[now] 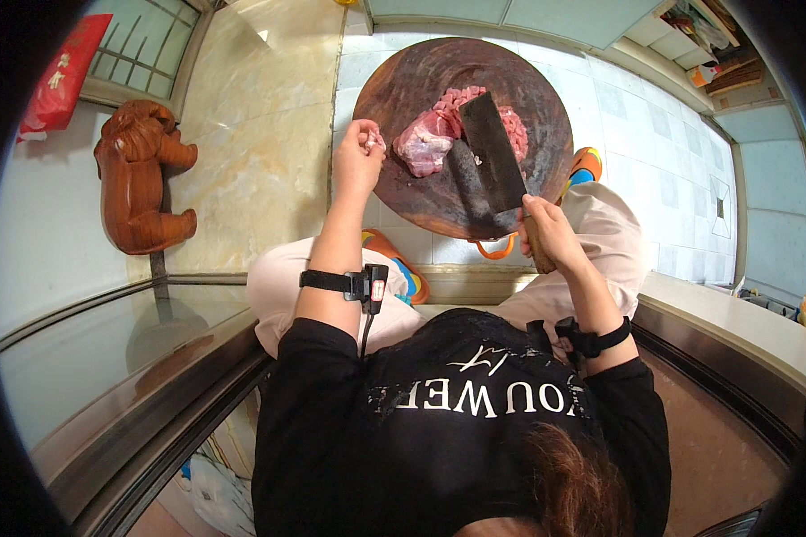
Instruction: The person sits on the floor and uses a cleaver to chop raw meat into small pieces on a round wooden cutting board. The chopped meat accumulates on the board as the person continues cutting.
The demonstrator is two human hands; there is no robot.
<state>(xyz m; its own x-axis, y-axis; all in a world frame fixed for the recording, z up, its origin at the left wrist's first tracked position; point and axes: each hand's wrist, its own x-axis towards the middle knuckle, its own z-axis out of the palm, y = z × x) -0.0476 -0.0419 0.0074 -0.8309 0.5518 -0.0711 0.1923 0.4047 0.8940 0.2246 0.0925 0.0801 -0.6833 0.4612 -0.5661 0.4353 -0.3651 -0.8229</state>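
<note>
A round wooden chopping block (403, 87) stands on the floor in front of me. My right hand (552, 231) grips the wooden handle of a dark cleaver (491, 151), whose broad blade slants up and left over the block. Partly behind the blade lies a heap of cut raw meat (514, 133). To the left of the cleaver rests a larger uncut chunk of raw meat (424, 144). At the block's left rim my left hand (357, 156) pinches a small piece of pale pink meat (375, 139), apart from the chunk.
An orange handle (497, 250) sticks out at the block's near edge. A carved wooden animal figure (138, 178) is at the left by the wall. My feet, in orange slippers (586, 163), flank the block. A sliding-door track (168, 396) runs at the lower left. Cabinets (571, 20) line the far side.
</note>
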